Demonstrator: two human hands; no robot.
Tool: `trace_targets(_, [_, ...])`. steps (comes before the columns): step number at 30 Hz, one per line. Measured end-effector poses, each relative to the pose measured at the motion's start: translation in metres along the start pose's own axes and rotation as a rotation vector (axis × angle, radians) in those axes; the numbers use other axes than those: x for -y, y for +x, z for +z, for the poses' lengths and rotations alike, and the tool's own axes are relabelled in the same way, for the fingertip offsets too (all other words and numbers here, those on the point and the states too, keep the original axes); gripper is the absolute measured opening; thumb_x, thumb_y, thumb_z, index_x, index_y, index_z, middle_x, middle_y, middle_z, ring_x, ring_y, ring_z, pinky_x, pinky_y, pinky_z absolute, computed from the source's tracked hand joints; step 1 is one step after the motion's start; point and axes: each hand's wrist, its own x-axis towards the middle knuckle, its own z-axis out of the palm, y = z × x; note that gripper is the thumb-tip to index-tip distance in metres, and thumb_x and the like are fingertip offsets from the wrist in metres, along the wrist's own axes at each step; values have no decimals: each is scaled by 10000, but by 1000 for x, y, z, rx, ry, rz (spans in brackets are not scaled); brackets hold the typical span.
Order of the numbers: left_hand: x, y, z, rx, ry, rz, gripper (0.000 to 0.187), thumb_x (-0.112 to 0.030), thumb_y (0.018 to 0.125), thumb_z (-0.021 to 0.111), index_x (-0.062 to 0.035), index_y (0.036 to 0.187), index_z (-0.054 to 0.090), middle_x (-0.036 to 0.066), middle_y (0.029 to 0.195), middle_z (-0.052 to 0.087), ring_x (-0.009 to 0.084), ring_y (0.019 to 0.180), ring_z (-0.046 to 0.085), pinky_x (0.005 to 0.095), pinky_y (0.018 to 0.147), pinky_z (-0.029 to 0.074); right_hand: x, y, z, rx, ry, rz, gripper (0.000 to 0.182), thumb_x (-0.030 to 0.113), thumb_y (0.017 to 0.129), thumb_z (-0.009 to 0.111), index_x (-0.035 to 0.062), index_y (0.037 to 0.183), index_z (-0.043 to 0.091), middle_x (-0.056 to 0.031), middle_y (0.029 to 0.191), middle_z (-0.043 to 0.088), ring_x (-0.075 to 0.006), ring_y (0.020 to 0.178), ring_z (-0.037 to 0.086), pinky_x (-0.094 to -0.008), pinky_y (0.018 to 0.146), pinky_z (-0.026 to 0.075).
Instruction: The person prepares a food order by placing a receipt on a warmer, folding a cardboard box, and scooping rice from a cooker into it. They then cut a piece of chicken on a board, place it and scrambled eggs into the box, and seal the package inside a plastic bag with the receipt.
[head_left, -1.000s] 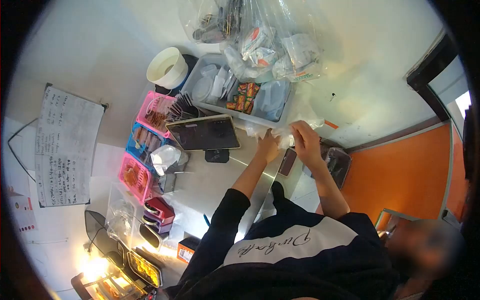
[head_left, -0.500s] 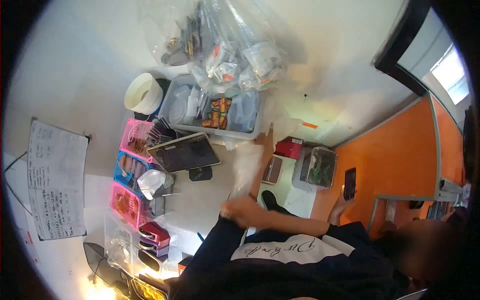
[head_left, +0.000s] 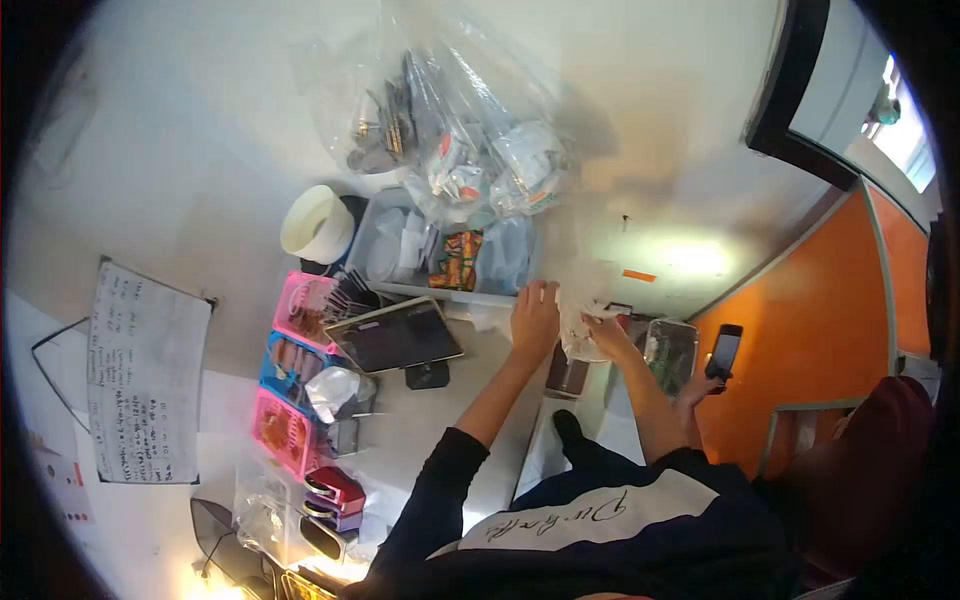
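Note:
A thin translucent plastic bag (head_left: 580,322) hangs between my hands, past the table edge. My right hand (head_left: 608,338) pinches its right side with fingers closed. At the bag's left edge, my left hand (head_left: 535,318) has curled fingers that seem to grip it; the fingertips are partly hidden. Just beyond the left hand stands a grey plastic bin (head_left: 400,290) holding lids, orange-and-black packets (head_left: 460,260) and clear plastic. A tablet on a stand (head_left: 395,335) lies to the left of my left forearm.
Pink basket (head_left: 285,435), blue basket (head_left: 290,365) and a white tub (head_left: 316,225) line the wall side. Filled plastic bags (head_left: 500,165) hang above the bin. At right, another person's hand (head_left: 698,388) holds a phone (head_left: 724,352). A lidded clear container (head_left: 670,350) stands below.
My right hand has moved up and right with the plastic bag, and the bag now hangs beside the bin. Both hands are now together at it. The view has shifted slightly.

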Motion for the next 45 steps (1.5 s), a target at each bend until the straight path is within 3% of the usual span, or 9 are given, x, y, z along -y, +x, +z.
trace_targets(8, [43, 17, -22, 332, 213, -154, 438, -198, 662, 696, -108, 1057, 530, 93, 986, 562, 303, 945, 557, 424, 818, 416, -79, 154, 17, -295, -1175, -986, 377, 242, 829, 545, 27, 1139, 521, -125, 889, 564, -276, 893, 561, -392, 783, 471])
trace_targets(13, [23, -18, -47, 145, -138, -51, 630, -230, 657, 749, -71, 1196, 465, 143, 1177, 492, 333, 1111, 471, 460, 916, 372, 35, 55, -15, -86, -578, -136, 355, 327, 855, 554, -17, 915, 616, -165, 812, 620, -304, 772, 594, -394, 762, 469])
trace_targets(16, [-10, -53, -93, 224, -543, 117, 890, -251, 657, 789, -62, 1372, 293, 181, 1407, 318, 322, 1312, 305, 430, 1058, 289, 67, -4, -8, 324, -614, -91, 347, 321, 857, 555, -16, 870, 635, -167, 896, 633, -246, 832, 593, -364, 770, 454])
trace_targets(18, [-22, -90, -109, 298, -617, 110, 986, -229, 664, 799, -77, 1413, 176, 172, 1462, 189, 310, 1346, 236, 428, 1078, 268, 62, -37, 19, 528, -679, -658, 340, 306, 877, 537, -19, 906, 634, -109, 772, 639, -184, 759, 587, -334, 723, 460])
trace_targets(25, [-75, -231, -162, 144, -1461, -450, 1146, -76, 696, 779, -150, 1434, -95, 138, 1503, 46, 342, 1305, 316, 455, 1055, 308, 134, -172, 92, 812, -112, -282, 303, 306, 909, 488, 38, 811, 587, 4, 658, 507, -109, 595, 469, -279, 563, 385])
trace_targets(31, [-92, -314, -185, -47, -715, -413, 901, -107, 693, 773, -38, 1375, 189, 187, 1375, 256, 341, 1211, 395, 415, 978, 381, 148, -279, 198, 505, 964, 268, 243, 304, 889, 550, 142, 713, 506, 65, 488, 307, -78, 372, 259, -247, 383, 203])
trace_targets(35, [-74, -370, -223, -400, -318, -511, 588, -77, 694, 724, -16, 1210, 449, 200, 1208, 464, 345, 1033, 507, 381, 838, 442, 105, -341, 260, 555, 947, 345, 248, 346, 899, 538, 155, 740, 522, 63, 477, 293, -86, 356, 230, -255, 374, 183])
trace_targets(40, [-42, -482, -279, -557, -472, -737, 239, -92, 801, 620, 4, 1019, 602, 157, 980, 621, 242, 885, 599, 325, 792, 457, 42, -397, 311, 696, 547, -37, 280, 397, 864, 587, 130, 797, 538, 44, 572, 384, -76, 491, 359, -248, 446, 275])
trace_targets(45, [-25, -578, -358, 23, -566, -916, 199, -92, 839, 594, 17, 1006, 596, 106, 887, 646, 154, 788, 611, 286, 721, 474, 8, -441, 329, 1267, -463, -819, 475, 489, 748, 671, 68, 957, 601, -72, 640, 532, -191, 612, 540, -296, 542, 408])
